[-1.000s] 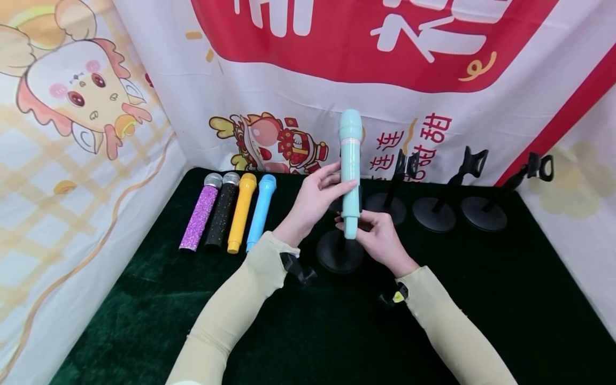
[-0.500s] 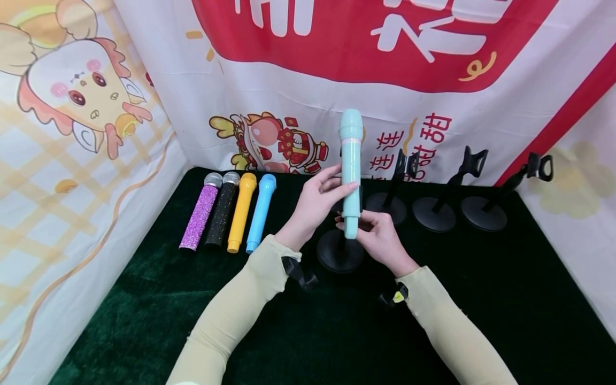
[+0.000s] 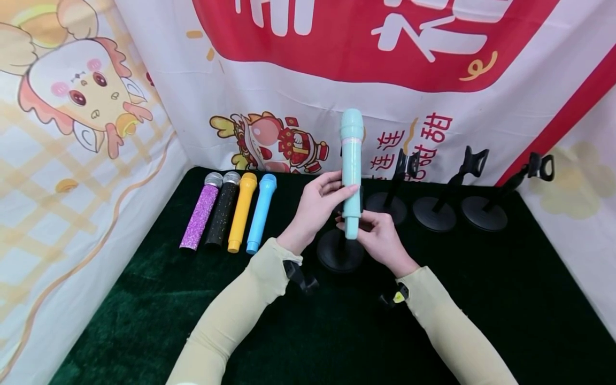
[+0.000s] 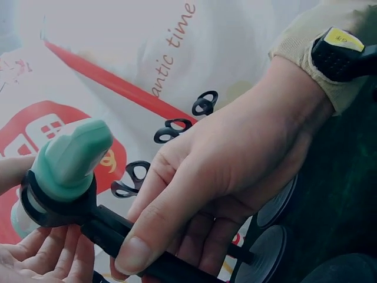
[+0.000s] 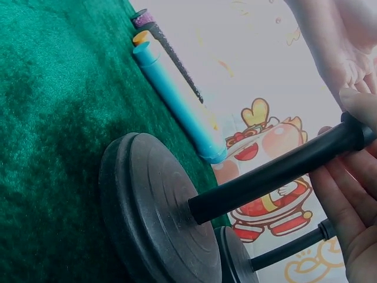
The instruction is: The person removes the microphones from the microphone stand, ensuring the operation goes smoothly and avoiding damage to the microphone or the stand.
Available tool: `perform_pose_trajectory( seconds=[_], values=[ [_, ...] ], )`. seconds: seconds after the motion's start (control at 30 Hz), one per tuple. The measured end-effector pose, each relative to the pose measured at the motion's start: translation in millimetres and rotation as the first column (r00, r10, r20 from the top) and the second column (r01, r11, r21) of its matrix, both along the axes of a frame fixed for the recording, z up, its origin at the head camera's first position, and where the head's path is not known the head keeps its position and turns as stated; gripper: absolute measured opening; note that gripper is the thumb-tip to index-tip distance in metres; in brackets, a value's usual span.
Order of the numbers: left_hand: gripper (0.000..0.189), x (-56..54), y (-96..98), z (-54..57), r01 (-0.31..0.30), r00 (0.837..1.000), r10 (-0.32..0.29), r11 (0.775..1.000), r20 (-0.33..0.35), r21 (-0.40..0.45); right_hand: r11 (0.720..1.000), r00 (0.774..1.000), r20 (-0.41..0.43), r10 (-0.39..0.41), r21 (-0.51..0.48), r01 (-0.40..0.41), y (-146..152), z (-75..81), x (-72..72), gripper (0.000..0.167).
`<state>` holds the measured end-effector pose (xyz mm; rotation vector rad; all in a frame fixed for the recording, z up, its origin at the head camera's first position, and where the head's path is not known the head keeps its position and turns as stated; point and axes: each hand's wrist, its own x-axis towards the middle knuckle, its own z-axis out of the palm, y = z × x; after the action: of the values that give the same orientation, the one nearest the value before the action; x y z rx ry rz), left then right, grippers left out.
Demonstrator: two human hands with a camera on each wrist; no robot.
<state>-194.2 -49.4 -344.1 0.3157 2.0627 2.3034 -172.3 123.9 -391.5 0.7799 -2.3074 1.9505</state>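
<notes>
A mint-green microphone [image 3: 352, 160] sits tilted in the black clip [image 4: 56, 206] of a microphone stand [image 3: 340, 254]. My left hand [image 3: 312, 206] holds the microphone's body, thumb in front and fingers behind. Just below the clip, my right hand [image 3: 382, 238] grips the stand's pole [image 5: 265, 177]; in the left wrist view, the thumb of that right hand [image 4: 218, 159] lies along the pole. The stand's round base [image 5: 159, 206] is on the green cloth. In the head view, the microphone hides the clip and much of the pole.
To the left lie a purple glitter microphone [image 3: 199, 216], a black one [image 3: 223, 216], a yellow one [image 3: 242, 214] and a blue one [image 3: 261, 214]. Three more black stands [image 3: 434, 214] with clips line the back right. A printed cloth backdrop [image 3: 279, 85] rises behind the table.
My left hand has shifted slightly down and to the right along the microphone. My right hand, the stand and the other microphones have stayed in place.
</notes>
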Motion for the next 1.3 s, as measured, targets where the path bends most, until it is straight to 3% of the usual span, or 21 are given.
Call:
perform_pose_trajectory(
  seconds=[0.13, 0.4, 0.9, 1.1, 1.3],
  values=[
    [0.041, -0.3, 2.1, 0.2, -0.021, 1.0, 0.021, 1.0, -0.009, 0.009, 1.0, 1.0, -0.005, -0.015, 0.022, 0.015, 0, 0.1, 0.6, 0.025],
    [0.035, -2.3, 4.5, 2.8, -0.027, 0.999, 0.029, 0.999, -0.043, 0.046, 0.999, 0.999, -0.022, -0.033, 0.011, 0.034, 3, -25.6, -15.9, 0.025],
    [0.033, -9.5, 4.7, 5.7, -0.041, 0.998, 0.043, 0.998, -0.035, 0.058, 0.999, 0.997, -0.073, -0.031, -0.041, 0.028, 1, -30.6, -15.8, 0.02],
    [0.035, -16.9, 5.9, 10.9, -0.045, 0.998, 0.046, 0.998, -0.039, 0.045, 0.999, 0.997, -0.064, -0.052, -0.018, 0.051, 0, -26.7, -14.5, 0.021],
    [0.039, -32.2, 8.1, 21.2, -0.055, 0.996, 0.058, 0.997, -0.06, 0.057, 0.999, 0.997, -0.05, -0.051, -0.002, 0.05, -3, -4.4, 0.2, 0.019]
  ],
)
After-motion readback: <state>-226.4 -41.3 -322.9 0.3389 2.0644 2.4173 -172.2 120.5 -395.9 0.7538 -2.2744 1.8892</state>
